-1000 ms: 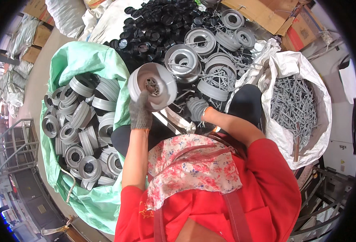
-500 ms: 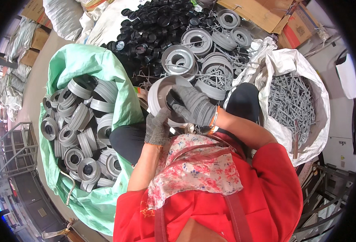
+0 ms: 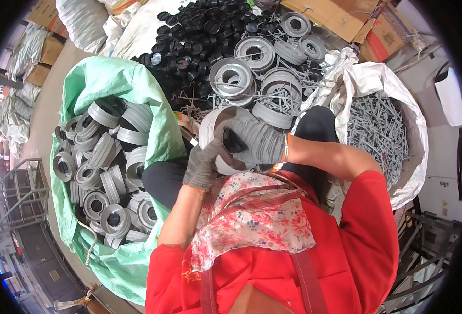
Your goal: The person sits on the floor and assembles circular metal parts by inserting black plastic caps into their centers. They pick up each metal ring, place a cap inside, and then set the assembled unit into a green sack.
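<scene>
In front of my lap, my left hand [image 3: 201,167], in a grey knit glove, grips the lower left rim of a grey plastic ring-shaped fitting [image 3: 209,128]. My gloved right hand [image 3: 261,140] reaches into the fitting's open side, its fingers closed around a round black plastic cap [image 3: 233,141]. The cap sits tilted inside the fitting; whether it touches the inner wall is hidden by the fingers. Beyond my hands lie stacked grey fittings [image 3: 230,76] and a heap of black caps [image 3: 205,31].
At my left stands a green woven sack [image 3: 163,125] holding several grey fittings fitted with black centres. A white sack [image 3: 417,131] of thin grey plastic sprues [image 3: 377,138] stands at my right. Cardboard boxes [image 3: 385,34] are at the back right. My knees flank the work.
The fitting has shifted slightly right and down, nearer my lap. My right hand has turned and pushed further into it with the black cap; my left hand has slid along the rim.
</scene>
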Motion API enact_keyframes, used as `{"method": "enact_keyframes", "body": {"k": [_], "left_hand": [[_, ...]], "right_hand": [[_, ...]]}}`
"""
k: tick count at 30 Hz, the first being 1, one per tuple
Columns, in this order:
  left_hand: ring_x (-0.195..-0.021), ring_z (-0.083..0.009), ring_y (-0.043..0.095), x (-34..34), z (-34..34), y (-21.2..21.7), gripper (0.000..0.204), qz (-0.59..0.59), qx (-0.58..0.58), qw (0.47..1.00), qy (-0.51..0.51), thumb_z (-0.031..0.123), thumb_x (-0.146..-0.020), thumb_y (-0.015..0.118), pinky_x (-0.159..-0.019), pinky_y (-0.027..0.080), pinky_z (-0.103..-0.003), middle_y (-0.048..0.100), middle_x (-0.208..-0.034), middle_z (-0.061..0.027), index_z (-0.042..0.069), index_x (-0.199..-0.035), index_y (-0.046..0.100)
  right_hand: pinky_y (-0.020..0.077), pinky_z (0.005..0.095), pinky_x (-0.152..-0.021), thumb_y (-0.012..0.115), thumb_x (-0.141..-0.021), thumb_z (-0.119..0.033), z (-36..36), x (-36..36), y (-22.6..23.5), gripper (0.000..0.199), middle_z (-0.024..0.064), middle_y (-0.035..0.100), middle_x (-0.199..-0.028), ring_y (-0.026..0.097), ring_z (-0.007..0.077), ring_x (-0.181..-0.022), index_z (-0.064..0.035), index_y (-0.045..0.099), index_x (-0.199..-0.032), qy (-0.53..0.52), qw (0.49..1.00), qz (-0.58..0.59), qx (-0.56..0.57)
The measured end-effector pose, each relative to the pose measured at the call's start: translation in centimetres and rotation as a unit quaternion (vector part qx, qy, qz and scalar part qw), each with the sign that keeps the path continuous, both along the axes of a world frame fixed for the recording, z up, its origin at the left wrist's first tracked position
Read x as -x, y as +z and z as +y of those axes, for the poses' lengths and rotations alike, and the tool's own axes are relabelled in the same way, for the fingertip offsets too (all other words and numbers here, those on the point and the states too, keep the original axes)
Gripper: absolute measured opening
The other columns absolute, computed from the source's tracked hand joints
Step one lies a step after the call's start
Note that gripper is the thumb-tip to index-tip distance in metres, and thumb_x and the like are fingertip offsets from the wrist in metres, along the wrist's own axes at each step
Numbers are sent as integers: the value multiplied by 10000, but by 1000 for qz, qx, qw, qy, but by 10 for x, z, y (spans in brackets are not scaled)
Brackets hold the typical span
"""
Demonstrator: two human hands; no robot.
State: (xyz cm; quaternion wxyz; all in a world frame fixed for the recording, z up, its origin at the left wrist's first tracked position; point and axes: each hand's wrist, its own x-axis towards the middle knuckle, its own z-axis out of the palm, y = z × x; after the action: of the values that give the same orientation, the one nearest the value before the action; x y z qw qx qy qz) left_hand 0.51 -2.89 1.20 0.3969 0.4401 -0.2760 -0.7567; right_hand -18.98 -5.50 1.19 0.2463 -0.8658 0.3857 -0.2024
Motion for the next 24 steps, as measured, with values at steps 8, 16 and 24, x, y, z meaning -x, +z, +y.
{"method": "enact_keyframes", "body": {"k": [8, 16, 24], "left_hand": [[-720, -108, 572, 14, 17, 9, 338, -48, 72, 993, 86, 179, -746, 716, -643, 473, -259, 624, -836, -36, 26, -1019, 588], [-810, -146, 627, -25, 11, 52, 593, -513, 357, 763, 163, 90, -674, 741, -736, 507, -291, 653, -951, -77, -8, -1203, 492], [-1137, -236, 470, -23, -9, 21, 653, -330, 198, 916, 115, 238, -814, 649, -920, 415, -353, 420, -1317, -157, 11, -1338, 333]], "right_hand": [[513, 344, -586, 589, -822, -429, 1, 0, -17, 542, 165, 646, -816, 642, 246, -732, -54, 486, -1199, -96, 953, -82, -277], [474, 427, -741, 617, -778, -494, -2, 18, -40, 558, 210, 604, -944, 584, 379, -842, 15, 534, -991, -148, 984, 33, -96], [500, 422, -640, 576, -675, -153, -21, 70, -108, 350, 192, 630, -786, 630, 336, -719, 39, 547, -966, -228, 937, 266, 4]]}}
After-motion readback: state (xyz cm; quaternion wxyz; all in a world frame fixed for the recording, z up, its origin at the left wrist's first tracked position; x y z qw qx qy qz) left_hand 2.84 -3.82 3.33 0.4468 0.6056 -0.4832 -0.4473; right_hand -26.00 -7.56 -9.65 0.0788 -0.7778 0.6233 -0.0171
